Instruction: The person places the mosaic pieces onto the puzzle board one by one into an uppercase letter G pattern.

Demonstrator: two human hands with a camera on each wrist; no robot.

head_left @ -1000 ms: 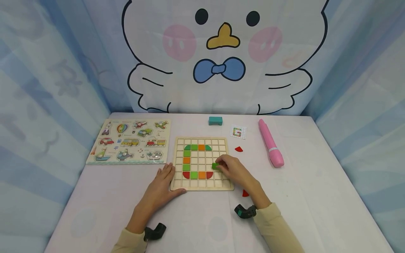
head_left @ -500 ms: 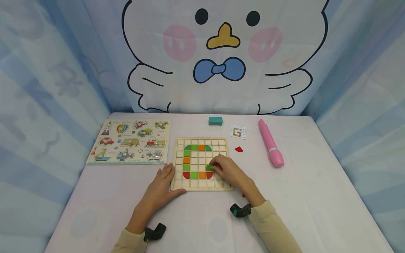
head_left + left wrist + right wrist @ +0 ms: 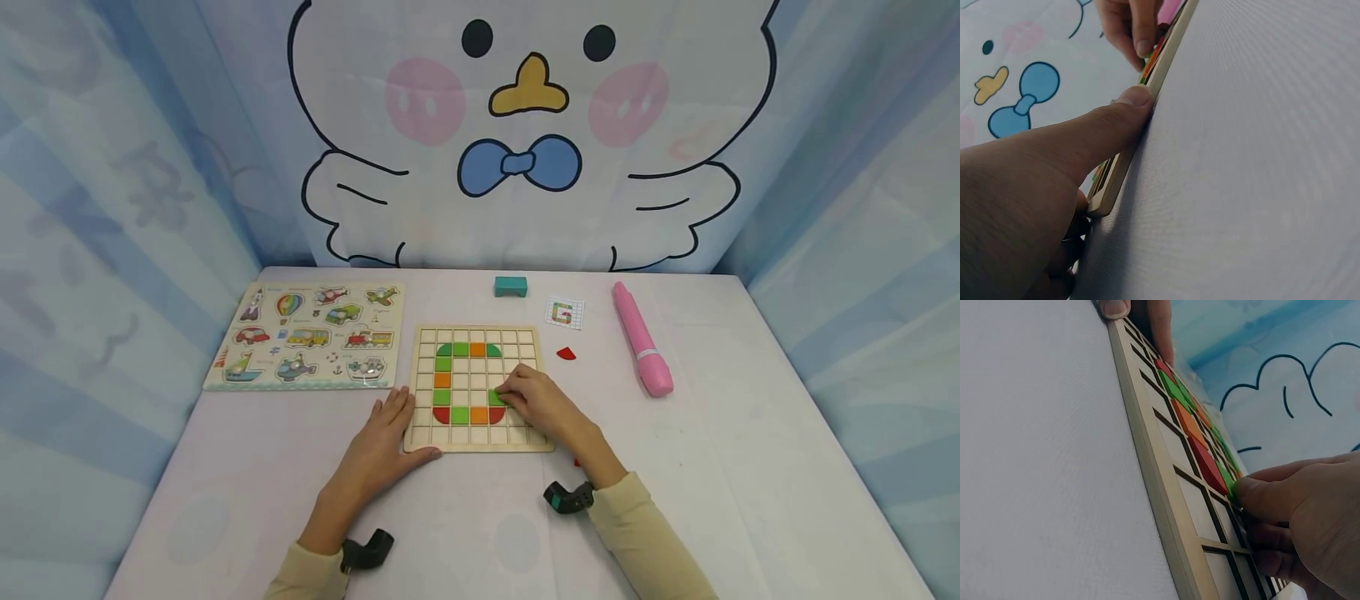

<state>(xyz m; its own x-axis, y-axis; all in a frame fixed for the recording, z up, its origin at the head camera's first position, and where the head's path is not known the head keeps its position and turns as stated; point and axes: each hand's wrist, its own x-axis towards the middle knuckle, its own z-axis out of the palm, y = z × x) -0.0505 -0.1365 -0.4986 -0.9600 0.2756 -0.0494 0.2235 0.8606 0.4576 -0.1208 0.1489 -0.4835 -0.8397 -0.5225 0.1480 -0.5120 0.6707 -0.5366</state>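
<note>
A wooden grid board lies on the table, with green, orange and red tiles set in several of its cells. My left hand rests at the board's near left corner, its fingers along the left side and the thumb on the front edge. With thumb and fingertips, my right hand pinches a green square tile at the cell just above a red quarter-round tile. In the right wrist view, the thumb touches that green tile beside the red one; whether it sits fully in its cell I cannot tell.
A vehicle picture puzzle lies to the left. Behind the board are a teal block and a small pattern card. To the right lie a red piece and a pink pen-shaped object. Another red piece is mostly hidden by my right wrist.
My right hand has shifted left with the green tile, bringing it over the cell above the red corner tile. Since half a second ago it has barely moved. The left hand is still.
</note>
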